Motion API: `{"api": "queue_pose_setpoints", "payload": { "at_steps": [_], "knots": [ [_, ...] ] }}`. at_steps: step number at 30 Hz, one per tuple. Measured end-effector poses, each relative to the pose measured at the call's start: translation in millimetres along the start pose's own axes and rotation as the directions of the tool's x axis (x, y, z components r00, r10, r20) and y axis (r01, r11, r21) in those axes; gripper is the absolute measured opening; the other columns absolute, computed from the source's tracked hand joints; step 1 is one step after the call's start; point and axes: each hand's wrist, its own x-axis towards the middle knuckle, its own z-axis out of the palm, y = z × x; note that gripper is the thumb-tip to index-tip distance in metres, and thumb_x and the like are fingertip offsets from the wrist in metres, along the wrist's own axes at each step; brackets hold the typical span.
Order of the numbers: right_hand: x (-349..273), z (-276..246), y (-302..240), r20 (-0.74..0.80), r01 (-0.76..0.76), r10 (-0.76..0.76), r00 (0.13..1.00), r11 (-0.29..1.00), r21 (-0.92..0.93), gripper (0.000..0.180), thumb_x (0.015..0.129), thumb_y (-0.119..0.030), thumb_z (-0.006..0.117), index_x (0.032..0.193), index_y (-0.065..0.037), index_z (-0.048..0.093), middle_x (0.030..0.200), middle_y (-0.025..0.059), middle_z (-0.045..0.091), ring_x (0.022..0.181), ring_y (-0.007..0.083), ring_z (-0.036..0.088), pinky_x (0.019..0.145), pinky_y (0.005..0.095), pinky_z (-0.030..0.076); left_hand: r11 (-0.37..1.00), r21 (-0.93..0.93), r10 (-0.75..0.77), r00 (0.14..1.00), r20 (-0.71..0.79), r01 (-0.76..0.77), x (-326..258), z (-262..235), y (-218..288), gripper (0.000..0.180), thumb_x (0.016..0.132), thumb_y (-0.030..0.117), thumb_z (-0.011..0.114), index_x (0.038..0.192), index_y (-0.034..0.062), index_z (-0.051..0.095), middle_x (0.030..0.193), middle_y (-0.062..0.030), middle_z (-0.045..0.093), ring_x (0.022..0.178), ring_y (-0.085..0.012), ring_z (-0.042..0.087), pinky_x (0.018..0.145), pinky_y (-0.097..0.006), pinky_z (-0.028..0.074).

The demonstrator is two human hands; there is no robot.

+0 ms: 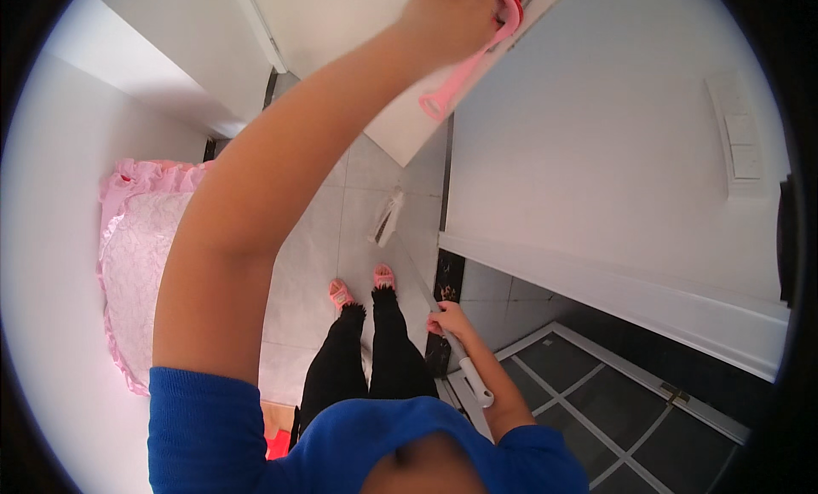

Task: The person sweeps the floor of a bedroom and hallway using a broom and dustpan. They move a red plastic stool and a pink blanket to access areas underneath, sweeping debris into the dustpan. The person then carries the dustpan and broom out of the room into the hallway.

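Note:
My left arm stretches far forward across the view, and my left hand (456,21) is at the top edge beside a white door (396,132). Its fingers curl round a pink looped piece (471,66) with a round ring at its lower end; the fingertips are partly cut off by the frame. Low on the right, my right hand (448,318) is closed round the grey pole of a long-handled mop (426,281). The mop's narrow whitish head (388,218) points forward at floor level, and the white grip end (484,397) lies alongside my right forearm.
A white wall with switch plates (743,140) rises on the right. Below it stands a dark-paned, white-framed panel (588,392). A pink frilled cover (141,264) is at the left wall. My pink slippers (384,278) rest on pale floor tiles (298,302). A red thing (278,443) lies at lower left.

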Motion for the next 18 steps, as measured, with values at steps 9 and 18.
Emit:
{"api": "queue_pose_setpoints", "payload": {
  "at_steps": [9,18],
  "knots": [
    [-16.6,-49.0,17.5,0.077,-0.159,0.171,0.982,0.977,-0.143,0.008,0.074,-0.002,0.054,0.070,0.005,0.052,0.059,0.0099,0.057,0.041,0.0109,0.049,0.035,0.0232,0.039,0.997,-0.075,-0.023,0.998,-0.058,0.019,-55.3,-25.1,8.0,0.047,0.064,0.002,0.057,0.108,0.0029,0.039,0.102,-0.0110,0.049,0.095,-0.0255,0.050,0.082,-0.040,0.037],
    [-10.4,-44.2,-10.8,0.096,-0.034,0.068,0.993,0.947,-0.318,0.008,0.069,0.002,0.052,0.065,0.009,0.054,0.055,0.0131,0.055,0.040,0.0142,0.050,0.035,0.0247,0.039,0.975,0.039,-0.220,0.975,-0.035,0.221,-157.0,-102.2,-13.1,0.052,0.067,-0.001,0.055,0.115,0.0077,0.036,0.124,-0.0126,0.039,0.120,-0.0275,0.033,0.100,-0.048,0.018]
  ]
}}
